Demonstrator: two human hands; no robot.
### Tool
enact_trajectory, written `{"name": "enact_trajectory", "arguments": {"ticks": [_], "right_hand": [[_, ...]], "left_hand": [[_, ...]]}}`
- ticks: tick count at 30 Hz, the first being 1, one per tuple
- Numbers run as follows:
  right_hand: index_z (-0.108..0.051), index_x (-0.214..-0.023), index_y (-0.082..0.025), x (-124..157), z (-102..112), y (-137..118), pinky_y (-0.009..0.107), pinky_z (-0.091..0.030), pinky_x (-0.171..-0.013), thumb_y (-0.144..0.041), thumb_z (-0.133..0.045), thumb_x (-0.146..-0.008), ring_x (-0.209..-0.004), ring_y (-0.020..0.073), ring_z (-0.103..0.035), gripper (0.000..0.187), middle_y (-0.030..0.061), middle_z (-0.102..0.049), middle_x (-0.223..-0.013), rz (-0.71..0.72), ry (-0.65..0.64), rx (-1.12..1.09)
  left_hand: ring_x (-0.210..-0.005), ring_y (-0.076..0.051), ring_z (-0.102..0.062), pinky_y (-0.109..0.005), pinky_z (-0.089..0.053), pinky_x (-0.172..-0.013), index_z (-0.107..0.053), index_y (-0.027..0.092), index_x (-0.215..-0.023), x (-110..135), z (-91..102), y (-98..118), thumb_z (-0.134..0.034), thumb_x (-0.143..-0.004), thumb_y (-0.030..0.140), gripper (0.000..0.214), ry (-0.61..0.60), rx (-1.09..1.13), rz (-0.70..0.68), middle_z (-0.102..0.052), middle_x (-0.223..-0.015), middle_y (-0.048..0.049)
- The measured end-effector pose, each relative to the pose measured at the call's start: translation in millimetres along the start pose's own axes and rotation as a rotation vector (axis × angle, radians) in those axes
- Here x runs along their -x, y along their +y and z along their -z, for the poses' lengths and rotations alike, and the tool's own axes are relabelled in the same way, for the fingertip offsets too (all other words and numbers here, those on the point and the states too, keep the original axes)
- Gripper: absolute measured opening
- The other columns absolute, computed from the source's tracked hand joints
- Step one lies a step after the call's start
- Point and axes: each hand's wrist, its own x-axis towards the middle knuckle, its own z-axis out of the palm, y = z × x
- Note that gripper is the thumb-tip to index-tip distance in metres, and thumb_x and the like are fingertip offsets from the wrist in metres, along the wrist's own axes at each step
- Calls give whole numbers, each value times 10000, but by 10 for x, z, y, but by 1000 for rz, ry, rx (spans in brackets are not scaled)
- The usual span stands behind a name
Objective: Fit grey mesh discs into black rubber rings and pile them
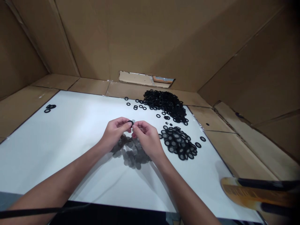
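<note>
- The left hand (115, 130) pinched a black ring (130, 122) between thumb and fingers, holding it up over the table (70, 147).
- The right hand (147, 135) met it there, thumb and fingers drawn in close at the ring's right edge; I could not tell whether they gripped the ring itself or something small beside it.
- Beneath and just in front of both hands lay a loose spread of thin grey discs (136, 157), many overlapping, partly hidden by the hands.
- To the right of the right hand sat a pile of black rings with grey centres (178, 140), two similar pieces lying apart at its right side.
- Beyond that, near the table's far right corner, rose a larger heap of black rings (164, 101), with several single ones scattered along its left side.
- A small cluster of rings (47, 110) lay well apart, near the table's left edge.
- Cardboard walls (145, 37) enclosed the table, the far one cut with a narrow slot (136, 78).
- At the lower right, a blurred orange-brown object (248, 192) reached in over the table's edge.
</note>
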Motion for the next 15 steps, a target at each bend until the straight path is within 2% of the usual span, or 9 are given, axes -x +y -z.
{"name": "enact_trajectory", "arguments": {"ticks": [5,10,15], "right_hand": [[-620,-854,-184,3,1,20,266,-483,-639,-396,-678,-803,-650,150,-595,225,3,-651,-718,10,22,-23],[-582,-849,-197,21,-10,29,259,-448,-609,-409,-582,-867,-638,142,-564,213,0,-632,-727,23,7,75],[-570,-827,-206,35,-48,17,262,-445,-594,-407,-564,-864,-608,140,-540,204,-18,-589,-680,33,63,98]], "left_hand": [[-732,-167,-642,-293,-497,-749,-694,159,-838,14,-15,3,-748,-781,387,242,-22,-21,24,-683,-750,-24],[-756,-165,-635,-292,-498,-753,-709,165,-857,28,-34,14,-725,-807,371,213,-54,-47,37,-682,-799,-36],[-773,-172,-644,-300,-503,-768,-724,167,-860,20,-40,-9,-717,-815,363,201,-92,12,35,-681,-803,-42]]}}
